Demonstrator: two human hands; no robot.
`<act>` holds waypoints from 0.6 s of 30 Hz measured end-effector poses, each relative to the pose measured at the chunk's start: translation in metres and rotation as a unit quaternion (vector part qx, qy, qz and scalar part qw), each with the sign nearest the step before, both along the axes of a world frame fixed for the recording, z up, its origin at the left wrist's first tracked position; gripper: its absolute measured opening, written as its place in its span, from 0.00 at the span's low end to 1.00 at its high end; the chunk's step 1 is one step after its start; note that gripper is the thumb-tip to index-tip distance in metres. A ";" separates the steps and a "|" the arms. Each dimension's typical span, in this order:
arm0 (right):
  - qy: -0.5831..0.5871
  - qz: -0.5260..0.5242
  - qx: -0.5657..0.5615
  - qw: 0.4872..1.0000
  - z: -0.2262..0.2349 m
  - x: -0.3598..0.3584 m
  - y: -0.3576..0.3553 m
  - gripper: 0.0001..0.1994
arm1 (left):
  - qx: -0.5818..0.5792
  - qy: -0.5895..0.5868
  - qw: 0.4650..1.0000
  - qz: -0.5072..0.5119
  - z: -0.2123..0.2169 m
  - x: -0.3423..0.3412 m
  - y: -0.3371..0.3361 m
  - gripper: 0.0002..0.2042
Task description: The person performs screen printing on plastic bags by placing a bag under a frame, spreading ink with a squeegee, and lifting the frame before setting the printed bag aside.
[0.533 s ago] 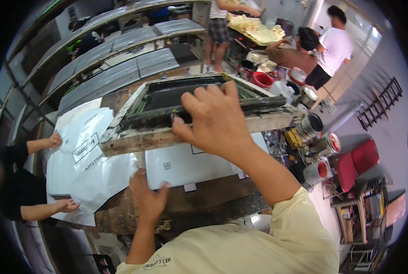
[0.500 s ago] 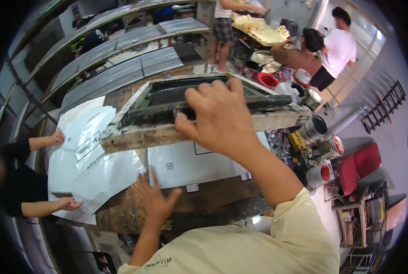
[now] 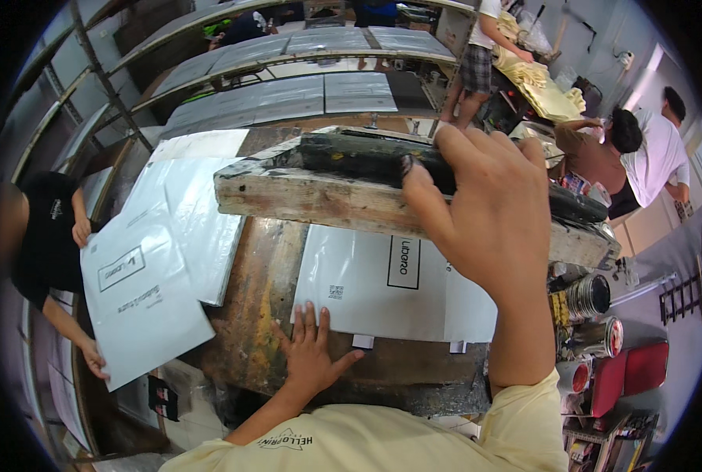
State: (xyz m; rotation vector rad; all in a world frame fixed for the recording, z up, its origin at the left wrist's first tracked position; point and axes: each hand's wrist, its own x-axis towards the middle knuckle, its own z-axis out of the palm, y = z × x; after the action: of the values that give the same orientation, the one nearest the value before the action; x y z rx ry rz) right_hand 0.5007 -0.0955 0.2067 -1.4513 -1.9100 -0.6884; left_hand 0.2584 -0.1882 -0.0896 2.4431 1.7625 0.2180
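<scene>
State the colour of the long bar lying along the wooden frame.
Long rounded bar: black, with lighter smears near its left end. Shows best in the head view.

The upper-centre bar [image 3: 351, 153] is black, the wooden frame [image 3: 319, 200] blotchy beige, the central sheet [image 3: 359, 267] white with black print, the lower-right chair [image 3: 646, 368] red.

Red chair [image 3: 646, 368]: just chilling at 4 o'clock
Metal cans [image 3: 588, 296]: bunched between 3 and 4, near the chair
Black ladder-ish frame [image 3: 684, 296]: about 3 o'clock
Pale yellow heap [image 3: 543, 88]: up around 2
</scene>
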 end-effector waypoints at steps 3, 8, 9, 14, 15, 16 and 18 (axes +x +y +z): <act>0.001 0.006 -0.008 1.000 0.002 0.000 0.001 0.16 | -0.038 -0.059 0.997 -0.018 -0.001 -0.001 -0.002 0.53; -0.004 -0.004 -0.019 1.000 0.013 -0.004 0.006 0.16 | 0.002 -0.292 0.956 -0.044 0.029 0.009 0.031 0.33; -0.004 -0.003 -0.016 1.000 0.015 -0.005 0.008 0.17 | 0.053 -0.312 0.947 -0.054 0.039 0.013 0.042 0.27; 0.019 -0.031 -0.047 0.998 0.015 -0.008 0.007 0.20 | 0.060 -0.481 0.874 -0.030 0.077 0.028 0.064 0.17; 0.006 -0.028 -0.049 0.998 0.015 -0.008 0.007 0.19 | 0.086 -0.486 0.869 -0.033 0.082 0.025 0.064 0.17; -0.002 -0.029 -0.039 0.999 0.014 -0.009 0.006 0.19 | 0.135 -0.492 0.858 -0.061 0.086 0.020 0.062 0.17; 0.007 -0.029 -0.049 0.998 0.015 -0.010 0.007 0.19 | 0.134 -0.481 0.866 -0.035 0.091 -0.001 0.070 0.19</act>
State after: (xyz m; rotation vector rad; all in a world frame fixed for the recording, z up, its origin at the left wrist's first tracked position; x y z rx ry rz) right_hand 0.4906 -0.0889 0.2213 -1.5730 -1.9205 -0.6178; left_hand 0.2577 -0.1179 0.0010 1.9086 1.2048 1.4524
